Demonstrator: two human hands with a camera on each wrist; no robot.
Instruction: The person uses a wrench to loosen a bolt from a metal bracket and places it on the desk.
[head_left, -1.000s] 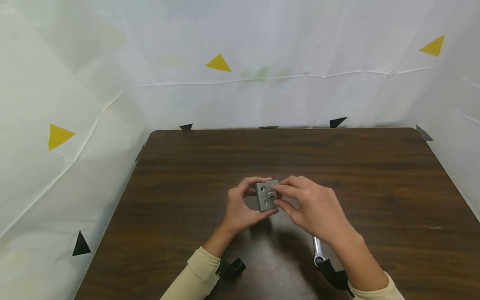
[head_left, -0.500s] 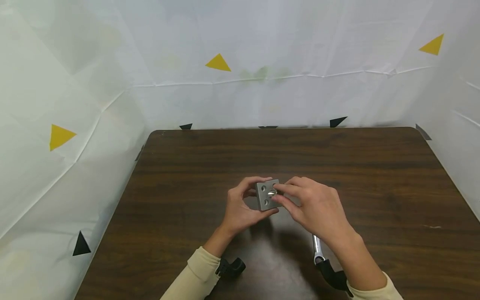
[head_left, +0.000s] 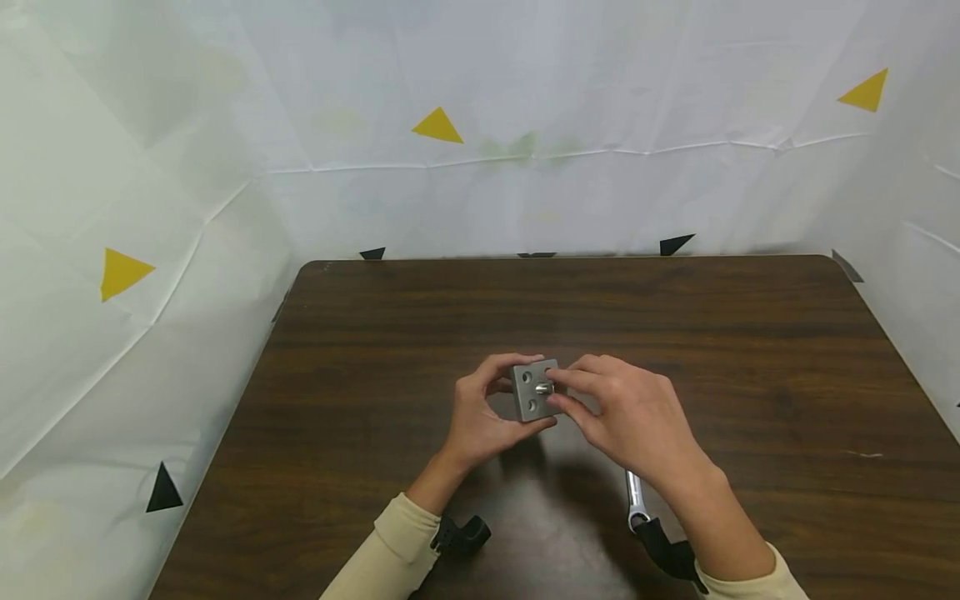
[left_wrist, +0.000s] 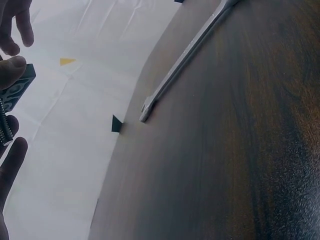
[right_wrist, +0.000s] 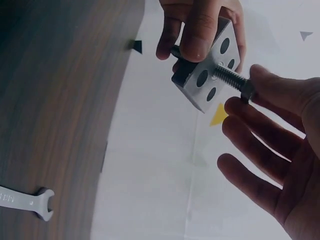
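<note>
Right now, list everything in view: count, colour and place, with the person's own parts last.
square grey metal block with round holes: one, grey, held above the table's middle.
threaded silver bolt: one, silver, through the block's central hole.
flat silver open-ended wrench: one, silver, lying on the table near the right forearm.
dark brown wooden table: one, dark brown, fills the lower view.
left hand: one, grips the block.
right hand: one, pinches the bolt's head.

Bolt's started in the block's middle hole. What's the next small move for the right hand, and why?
Probably another finger turn. The right hand pinches the bolt by its head, and much thread shows outside the metal block that the left hand grips. The wrench lies on the table.
</note>
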